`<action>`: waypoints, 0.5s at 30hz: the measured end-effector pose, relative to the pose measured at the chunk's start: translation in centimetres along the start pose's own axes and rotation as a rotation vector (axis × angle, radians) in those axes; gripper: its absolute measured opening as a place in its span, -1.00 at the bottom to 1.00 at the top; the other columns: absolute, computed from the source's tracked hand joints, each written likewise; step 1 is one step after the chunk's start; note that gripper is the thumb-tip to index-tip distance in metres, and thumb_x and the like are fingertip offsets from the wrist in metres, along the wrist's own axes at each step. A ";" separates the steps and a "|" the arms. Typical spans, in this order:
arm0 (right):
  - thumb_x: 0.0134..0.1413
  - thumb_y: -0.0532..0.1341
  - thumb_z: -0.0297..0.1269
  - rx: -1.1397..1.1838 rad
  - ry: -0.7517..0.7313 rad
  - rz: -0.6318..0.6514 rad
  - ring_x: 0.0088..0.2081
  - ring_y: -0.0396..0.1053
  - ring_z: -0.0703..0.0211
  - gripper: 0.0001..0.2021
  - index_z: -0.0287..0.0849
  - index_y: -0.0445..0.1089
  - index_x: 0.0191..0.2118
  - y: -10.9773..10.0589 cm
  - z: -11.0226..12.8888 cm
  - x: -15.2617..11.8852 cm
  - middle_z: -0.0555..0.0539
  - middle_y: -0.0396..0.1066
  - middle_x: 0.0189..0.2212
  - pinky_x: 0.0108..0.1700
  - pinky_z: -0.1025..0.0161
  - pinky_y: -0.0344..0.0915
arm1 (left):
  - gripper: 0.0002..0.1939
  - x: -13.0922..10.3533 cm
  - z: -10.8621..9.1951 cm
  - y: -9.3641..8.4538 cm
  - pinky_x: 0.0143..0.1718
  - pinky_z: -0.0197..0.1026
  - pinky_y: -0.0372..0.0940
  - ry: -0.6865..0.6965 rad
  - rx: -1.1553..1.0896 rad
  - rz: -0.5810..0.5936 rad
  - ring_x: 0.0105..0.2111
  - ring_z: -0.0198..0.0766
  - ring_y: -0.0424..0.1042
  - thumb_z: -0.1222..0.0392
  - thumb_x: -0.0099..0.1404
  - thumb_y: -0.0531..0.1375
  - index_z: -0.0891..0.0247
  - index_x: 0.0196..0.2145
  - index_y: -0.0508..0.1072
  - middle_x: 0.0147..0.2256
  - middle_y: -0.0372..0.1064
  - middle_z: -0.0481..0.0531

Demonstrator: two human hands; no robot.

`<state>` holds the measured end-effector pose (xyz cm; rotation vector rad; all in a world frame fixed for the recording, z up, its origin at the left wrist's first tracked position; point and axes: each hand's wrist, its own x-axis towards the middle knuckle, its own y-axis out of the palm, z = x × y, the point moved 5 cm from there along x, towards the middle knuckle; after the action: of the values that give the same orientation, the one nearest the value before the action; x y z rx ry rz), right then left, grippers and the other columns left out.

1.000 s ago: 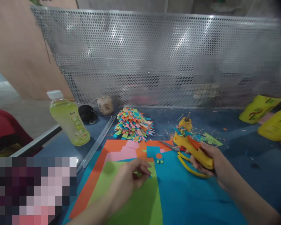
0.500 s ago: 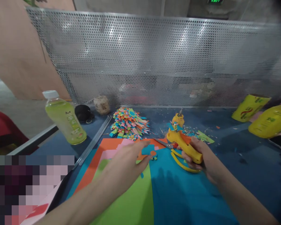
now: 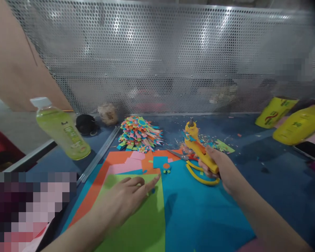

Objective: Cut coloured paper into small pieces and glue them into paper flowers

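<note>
My right hand (image 3: 216,164) is wrapped round the handle of a yellow hot glue gun (image 3: 199,148), whose metal nozzle points up and away. Scissors (image 3: 202,178) with yellow handles lie on the paper just below the gun. Over the green paper sheet (image 3: 136,217) is my left hand (image 3: 127,194), holding nothing, one finger stretched out and the others loosely bent. Just beyond that fingertip sit a small round paper piece (image 3: 166,167) with an orange centre and tabs, and a blue paper square (image 3: 160,162).
A heap of fringed, colourful paper strips (image 3: 140,134) stands behind the sheets. Clear glue sticks (image 3: 99,154) and a tilted drink bottle (image 3: 63,131) are on the left. Yellow containers (image 3: 299,126) and a phone (image 3: 311,150) lie right. A perforated metal panel (image 3: 157,59) borders the back.
My left hand has drawn back towards me and lower, uncovering the blue square and pink papers. The glue gun stays in my right hand. The camera view has tilted down slightly.
</note>
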<state>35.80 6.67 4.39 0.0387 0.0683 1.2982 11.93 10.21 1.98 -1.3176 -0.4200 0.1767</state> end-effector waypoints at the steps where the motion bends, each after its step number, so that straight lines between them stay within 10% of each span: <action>1: -0.04 0.11 0.16 -0.003 0.005 -0.003 -0.75 -0.09 0.47 -0.57 -0.19 0.27 -0.45 0.0 0.0 0.0 0.14 0.11 -0.73 -0.68 0.41 -0.22 | -0.37 -0.2 -0.1 0.3 -0.33 -0.22 0.33 0.024 0.030 -0.017 -0.30 -0.20 0.46 0.43 0.27 -0.04 0.17 0.26 -0.11 -0.26 0.45 0.11; 10: -0.08 0.11 0.20 -0.065 0.012 -0.033 -0.76 -0.11 0.47 -0.54 -0.17 0.23 -0.47 0.2 0.3 -0.1 0.15 0.09 -0.74 -0.67 0.38 -0.25 | -0.24 0.1 0.2 -0.5 -0.33 -0.24 0.34 -0.116 -0.140 -0.049 -0.27 -0.20 0.46 0.37 0.25 0.03 0.12 0.27 -0.32 -0.22 0.46 0.03; 15: -0.07 0.10 0.17 -0.106 0.020 -0.022 -0.76 -0.11 0.43 -0.58 -0.15 0.21 -0.47 0.1 -0.1 0.3 0.15 0.09 -0.73 -0.68 0.36 -0.23 | -0.46 0.9 1.5 -0.9 -0.43 -0.34 0.31 -0.316 -0.441 -0.074 -0.47 -0.35 0.44 0.37 0.24 0.06 0.06 0.14 0.07 -0.33 0.49 -0.13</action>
<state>35.76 6.96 4.33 -0.0656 0.0171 1.2787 12.05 11.59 3.34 -1.7100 -0.8086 0.2409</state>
